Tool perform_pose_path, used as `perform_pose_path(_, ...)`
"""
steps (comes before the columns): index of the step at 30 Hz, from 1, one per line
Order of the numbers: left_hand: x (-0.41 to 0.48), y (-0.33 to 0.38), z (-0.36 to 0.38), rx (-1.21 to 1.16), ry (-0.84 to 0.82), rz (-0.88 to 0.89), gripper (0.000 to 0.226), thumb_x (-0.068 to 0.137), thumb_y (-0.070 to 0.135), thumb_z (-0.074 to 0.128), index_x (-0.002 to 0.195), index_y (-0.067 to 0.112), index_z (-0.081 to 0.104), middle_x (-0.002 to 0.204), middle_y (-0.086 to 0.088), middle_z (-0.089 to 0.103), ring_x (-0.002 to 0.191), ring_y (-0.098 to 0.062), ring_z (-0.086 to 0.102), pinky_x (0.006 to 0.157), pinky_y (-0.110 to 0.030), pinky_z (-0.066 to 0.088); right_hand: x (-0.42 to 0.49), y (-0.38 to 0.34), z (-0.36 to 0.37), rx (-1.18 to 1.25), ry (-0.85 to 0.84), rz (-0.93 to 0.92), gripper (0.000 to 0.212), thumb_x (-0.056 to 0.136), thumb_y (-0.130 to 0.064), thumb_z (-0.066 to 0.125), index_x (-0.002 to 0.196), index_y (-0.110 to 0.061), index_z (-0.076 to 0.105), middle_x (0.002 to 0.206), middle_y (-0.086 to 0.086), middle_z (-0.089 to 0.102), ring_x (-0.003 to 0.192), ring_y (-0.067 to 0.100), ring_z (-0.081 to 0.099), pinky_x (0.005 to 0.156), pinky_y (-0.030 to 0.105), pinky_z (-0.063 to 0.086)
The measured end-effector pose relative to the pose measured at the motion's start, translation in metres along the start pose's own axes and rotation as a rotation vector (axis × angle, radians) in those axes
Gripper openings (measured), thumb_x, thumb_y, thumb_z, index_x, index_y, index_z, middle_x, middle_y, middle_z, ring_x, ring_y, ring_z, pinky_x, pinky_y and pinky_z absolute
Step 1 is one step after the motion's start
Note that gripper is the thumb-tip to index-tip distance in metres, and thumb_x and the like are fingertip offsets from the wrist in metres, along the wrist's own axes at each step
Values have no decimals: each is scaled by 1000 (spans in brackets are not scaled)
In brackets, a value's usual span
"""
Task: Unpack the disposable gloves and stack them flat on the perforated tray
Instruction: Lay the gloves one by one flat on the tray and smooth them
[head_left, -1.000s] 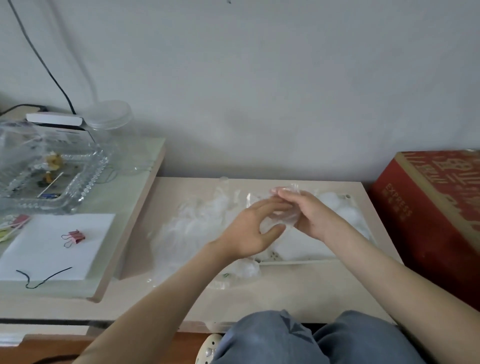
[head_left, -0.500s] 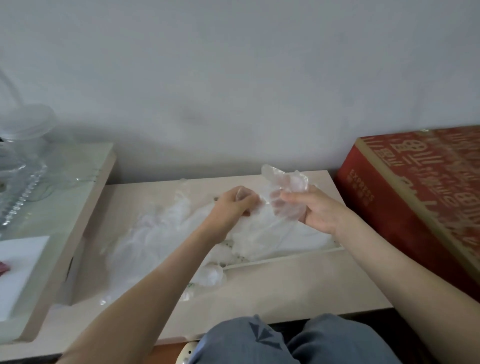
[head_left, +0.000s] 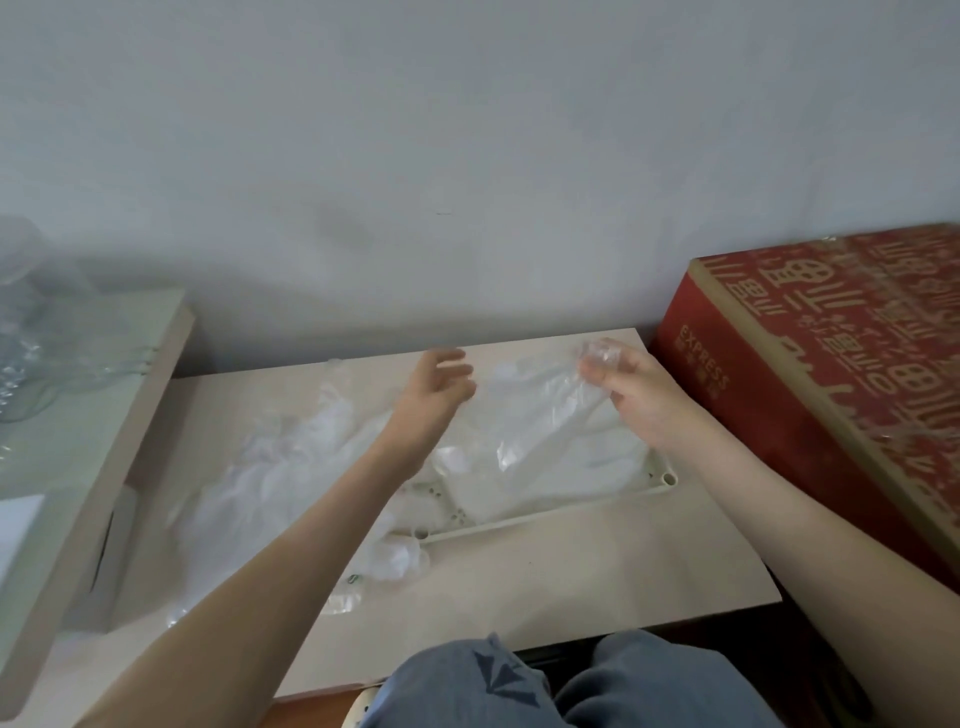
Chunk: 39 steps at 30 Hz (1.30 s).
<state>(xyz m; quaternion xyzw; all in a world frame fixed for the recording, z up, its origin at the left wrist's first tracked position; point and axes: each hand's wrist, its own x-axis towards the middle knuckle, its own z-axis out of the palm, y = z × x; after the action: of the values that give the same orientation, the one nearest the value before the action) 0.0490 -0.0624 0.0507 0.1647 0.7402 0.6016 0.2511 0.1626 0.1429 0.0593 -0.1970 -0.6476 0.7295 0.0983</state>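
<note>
One clear disposable glove (head_left: 540, 410) is pinched at its upper end between the thumb and curled fingers of the right hand (head_left: 631, 397), and its long axis slants from that pinch down and to the left, over the cream perforated tray (head_left: 550, 521) on the low table (head_left: 597, 571). The left hand (head_left: 434, 397) hovers just beside the glove's left edge, fingers loosely spread and gripping nothing; whether they touch the film cannot be told. A loose heap of gloves (head_left: 291, 467) lies on the table left of the tray, and a red carton (head_left: 831, 374) stands to the right.
</note>
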Motion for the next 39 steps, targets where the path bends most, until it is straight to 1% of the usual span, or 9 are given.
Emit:
perform_pose_path(5,-4,31,8,351,-178,423,55,94,25,60,140,43,37,154,15,25,140,1,18,111,-18,18,-7,-24,9,-295,-183,-74,25,80,-8,73,88,11,59,84,14,68,82,11,65,84,21,48)
perform_pose_path(7,-1,39,20,433,-106,484,43,94,21,59,134,31,48,145,5,34,135,-12,29,112,-25,24,-7,-28,18,-405,-162,-77,29,83,-3,71,68,2,47,68,15,52,67,12,65,80,29,50)
perform_pose_path(11,3,52,27,269,221,150,15,98,22,46,98,8,52,91,1,53,87,-21,54,84,-38,48,-1,-28,25,-634,343,-148,38,82,-17,68,66,-16,34,66,5,48,56,16,57,59,28,42)
perform_pose_path(15,-15,68,37,-146,-331,-232,42,98,47,43,94,10,63,91,-9,62,84,-24,63,86,-38,56,-9,-30,35,-707,197,-163,31,83,-30,71,76,-9,49,67,-6,52,63,9,49,57,23,36)
perform_pose_path(19,-15,62,39,-219,-364,-206,41,99,42,45,98,7,67,87,-13,64,84,-25,66,94,-39,53,-23,-35,49,-538,-235,-123,11,92,-27,62,95,-17,63,70,-10,54,63,6,50,64,25,39)
perform_pose_path(24,-7,46,33,-186,-256,-183,24,101,17,42,90,7,61,80,-8,62,71,-16,62,82,-31,53,-27,-34,37,-289,-405,15,32,90,-24,56,116,-8,61,89,9,63,65,21,57,59,30,47)
perform_pose_path(30,-3,37,21,-254,-331,-147,19,101,15,42,95,5,57,120,-22,62,102,-27,57,94,-44,48,-15,-13,11,-153,-28,-17,44,90,-47,59,101,-5,62,86,10,67,77,24,61,71,31,50)
perform_pose_path(34,-4,38,9,-412,-680,-92,16,92,21,50,82,14,61,104,-18,57,97,-28,57,73,-28,52,-10,3,-4,-66,-119,2,92,64,-76,67,127,-11,53,130,5,60,124,14,53,107,30,38)
perform_pose_path(39,4,35,5,-241,-711,-49,17,98,9,47,81,8,49,79,-3,54,71,-14,59,67,-22,49,-16,9,4,66,-236,111,60,78,-68,47,100,-19,74,96,-1,70,94,12,67,82,23,53)
